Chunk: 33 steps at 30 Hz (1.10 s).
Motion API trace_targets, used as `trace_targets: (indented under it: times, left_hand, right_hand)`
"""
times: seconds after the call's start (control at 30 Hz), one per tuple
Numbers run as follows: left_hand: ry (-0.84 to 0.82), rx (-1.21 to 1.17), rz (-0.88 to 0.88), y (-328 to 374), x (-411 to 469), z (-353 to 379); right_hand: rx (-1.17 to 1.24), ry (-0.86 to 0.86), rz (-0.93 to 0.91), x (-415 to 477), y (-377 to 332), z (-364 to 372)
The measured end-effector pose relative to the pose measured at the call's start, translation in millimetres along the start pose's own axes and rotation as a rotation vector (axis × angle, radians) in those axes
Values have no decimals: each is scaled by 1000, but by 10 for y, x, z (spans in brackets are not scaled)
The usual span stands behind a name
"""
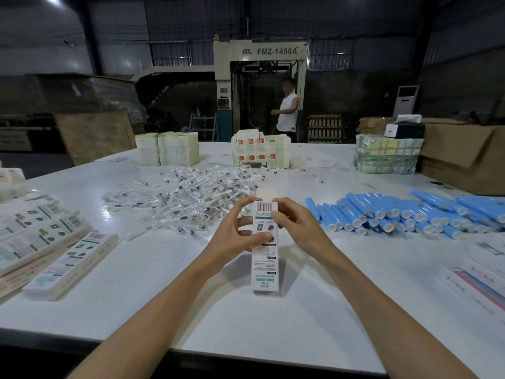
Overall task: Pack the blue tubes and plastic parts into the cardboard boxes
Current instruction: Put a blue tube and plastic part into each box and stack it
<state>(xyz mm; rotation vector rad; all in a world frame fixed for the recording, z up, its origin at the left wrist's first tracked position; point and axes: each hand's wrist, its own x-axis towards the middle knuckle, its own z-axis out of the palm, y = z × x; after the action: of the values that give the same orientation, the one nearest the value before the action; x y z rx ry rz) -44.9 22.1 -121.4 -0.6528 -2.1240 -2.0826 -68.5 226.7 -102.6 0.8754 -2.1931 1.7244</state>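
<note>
Cardboard box [265, 258], narrow and printed white, stands between the two hands with its near end resting on the table [273, 324] and its long axis running away from the person. At the far end, just past the fingertips, a pale flap [263, 193] seems to stand open, though it is blurred. The left hand [236, 237] wraps the box's left side, fingers curled behind it and thumb across the printed face. The right hand [291, 228] pinches the upper right edge beside the barcode. Both are closed on the box and neither is free. The blue tubes [396, 214] lie in a loose heap to the right of the right hand, well apart from it, most with their white caps turned toward the person and their length slanting away to the left. The plastic parts [191, 195] are piled just beyond the left hand and off to its left. By my reading the right hand is the nearer one to reach for a tube, and a tube would need turning to line up with the box's open far end.
</note>
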Motion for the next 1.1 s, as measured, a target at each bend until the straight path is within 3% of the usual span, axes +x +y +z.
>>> trace_targets:
  times: [0.27, 0.37, 0.5, 0.8, 1.1]
  left_hand:
    - [-11, -8, -16, -12, 11, -5]
    - [-21, 3, -3, -10, 14, -19]
    - [-86, 45, -18, -33, 17, -18]
    - [-111, 49, -44, -54, 13, -10]
    - [-90, 55, -28, -46, 38, 7]
  right_hand:
    - [-30, -4, -10, -25, -21, -10]
    - [53, 85, -30, -13, -62, -25]
    - [182, 220, 92, 35, -75, -98]
    - [29, 66, -45, 37, -157, -154]
    - [247, 58, 172, 26, -278, -138]
